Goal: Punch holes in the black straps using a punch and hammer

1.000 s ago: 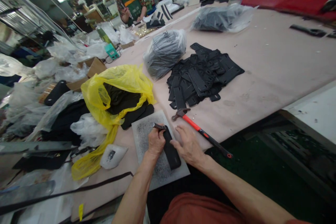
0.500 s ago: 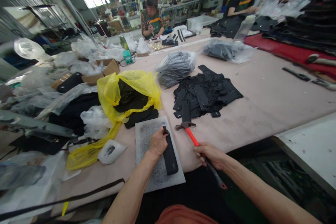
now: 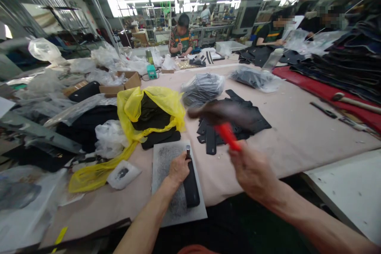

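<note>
My left hand (image 3: 179,168) is closed around a short metal punch (image 3: 188,151), whose shiny top sticks up above the fingers. Beneath it a long black padded piece (image 3: 192,190) lies on a speckled grey slab (image 3: 163,154); the punch's lower end is hidden by my hand. My right hand (image 3: 253,172) grips a claw hammer (image 3: 228,135) by its red handle. The hammer is raised off the table, its head smeared by motion and in front of a pile of black pieces (image 3: 211,141).
A yellow plastic bag (image 3: 180,113) of dark pieces lies behind the slab. Clear bags (image 3: 204,87) of grey pieces stand further back. At right are a red sheet (image 3: 293,77), stacked dark fabric (image 3: 351,55) and another hammer (image 3: 357,101). Several people work across the table.
My right hand has lifted the hammer up from low over the table, nearer to the camera. My left hand stays on the punch. The view has tilted up slightly.
</note>
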A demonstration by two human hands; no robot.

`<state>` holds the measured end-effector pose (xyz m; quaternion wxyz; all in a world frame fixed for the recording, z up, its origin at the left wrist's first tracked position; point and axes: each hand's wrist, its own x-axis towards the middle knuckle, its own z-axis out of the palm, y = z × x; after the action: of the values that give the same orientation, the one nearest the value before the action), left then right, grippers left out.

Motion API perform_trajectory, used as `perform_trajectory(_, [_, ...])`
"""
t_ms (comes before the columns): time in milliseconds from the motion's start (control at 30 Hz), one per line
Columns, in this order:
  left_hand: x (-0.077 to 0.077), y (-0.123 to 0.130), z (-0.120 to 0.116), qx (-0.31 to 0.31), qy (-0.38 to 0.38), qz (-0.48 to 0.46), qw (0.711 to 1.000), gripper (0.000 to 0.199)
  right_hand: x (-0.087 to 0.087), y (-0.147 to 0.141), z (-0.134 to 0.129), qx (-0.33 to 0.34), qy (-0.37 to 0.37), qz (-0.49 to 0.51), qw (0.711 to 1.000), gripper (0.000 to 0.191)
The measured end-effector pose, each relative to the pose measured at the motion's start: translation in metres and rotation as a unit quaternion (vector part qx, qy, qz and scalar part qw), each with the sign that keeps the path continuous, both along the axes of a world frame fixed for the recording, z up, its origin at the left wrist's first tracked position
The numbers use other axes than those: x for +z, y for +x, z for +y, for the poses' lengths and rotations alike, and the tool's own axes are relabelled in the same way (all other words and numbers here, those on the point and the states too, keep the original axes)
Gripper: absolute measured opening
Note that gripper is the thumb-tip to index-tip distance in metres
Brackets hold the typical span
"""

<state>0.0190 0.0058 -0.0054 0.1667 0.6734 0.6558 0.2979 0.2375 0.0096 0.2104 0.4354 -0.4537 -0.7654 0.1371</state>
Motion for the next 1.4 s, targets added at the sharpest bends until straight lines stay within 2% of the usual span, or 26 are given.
perform_trajectory(67, [-0.001,0.0,0.0,-0.001,-0.001,0.0,1.0,0.015,-0.021,0.002,-0.003,0.049,-0.068,-0.131,0.988,0.033])
perform_trajectory(133, [-0.003,0.0,0.0,0.002,-0.002,0.0,1.0,0.015,-0.029,0.005,-0.004,0.056,-0.099,-0.218,0.969,0.031])
perform_trajectory(167, [-0.004,0.0,0.0,0.004,-0.001,0.0,1.0,0.015,-0.029,0.006,-0.004,0.041,-0.094,-0.221,0.97,0.03])
perform_trajectory(233, [-0.005,0.0,0.001,0.006,-0.002,0.002,1.0,0.015,-0.026,0.007,-0.004,-0.017,-0.048,-0.153,0.987,0.03])
perform_trajectory(267, [-0.005,-0.001,0.001,0.007,-0.002,0.003,1.0,0.015,-0.026,0.008,-0.004,-0.025,-0.03,-0.134,0.99,0.032])
perform_trajectory(333, [-0.006,-0.001,0.001,0.007,-0.002,0.007,1.0,0.015,-0.028,0.009,-0.002,0.001,-0.033,-0.174,0.984,0.031])
perform_trajectory(433, [-0.006,-0.001,0.001,0.003,-0.001,0.005,1.0,0.013,-0.028,0.013,0.002,0.065,-0.088,-0.284,0.953,0.026])
perform_trajectory(467, [-0.006,-0.001,0.001,0.002,0.0,0.004,1.0,0.013,-0.027,0.013,0.003,0.054,-0.096,-0.272,0.956,0.026])
perform_trajectory(533, [-0.006,-0.001,0.001,0.002,0.003,0.003,1.0,0.012,-0.025,0.012,0.003,0.003,-0.079,-0.175,0.981,0.029])
perform_trajectory(600, [-0.004,-0.001,0.001,0.003,0.001,0.003,1.0,0.012,-0.027,0.011,0.001,-0.024,-0.054,-0.098,0.993,0.035])
perform_trajectory(667, [-0.003,-0.001,0.002,0.002,-0.008,0.001,1.0,0.012,-0.034,0.013,-0.001,0.005,-0.063,-0.143,0.988,0.036])
perform_trajectory(733, [-0.001,0.0,0.002,0.002,-0.014,0.0,1.0,0.013,-0.044,0.019,0.001,0.05,-0.108,-0.249,0.961,0.033])
perform_trajectory(800, [0.0,0.001,0.003,0.003,-0.019,0.005,1.0,0.013,-0.055,0.027,0.006,0.04,-0.159,-0.297,0.941,0.029])
perform_trajectory(900, [0.001,0.0,0.003,0.0,-0.024,0.006,1.0,0.015,-0.083,0.036,0.018,0.0,-0.222,-0.254,0.941,0.031])
perform_trajectory(1000, [0.001,-0.002,0.002,-0.006,-0.025,-0.004,1.0,0.016,-0.129,0.037,0.028,-0.007,-0.305,-0.192,0.933,0.036])
perform_trajectory(1100, [-0.001,-0.005,0.003,-0.013,-0.017,-0.026,0.999,0.016,-0.174,0.032,0.028,-0.02,-0.353,-0.205,0.913,0.035])
perform_trajectory(1167, [-0.001,-0.007,0.002,-0.025,-0.01,-0.056,0.998,0.021,-0.19,0.023,0.022,-0.038,-0.305,-0.243,0.92,0.029])
perform_trajectory(1267, [0.002,-0.01,0.002,-0.039,-0.004,-0.1,0.994,0.028,-0.191,0.004,0.006,-0.04,-0.176,-0.266,0.947,0.041])
perform_trajectory(1333, [0.005,-0.01,0.002,-0.045,-0.008,-0.119,0.992,0.026,-0.188,-0.013,-0.007,0.008,-0.133,-0.254,0.958,0.05])
perform_trajectory(1400, [0.008,-0.011,0.002,-0.05,-0.012,-0.138,0.989,0.023,-0.189,-0.028,-0.021,0.079,-0.134,-0.24,0.958,0.057])
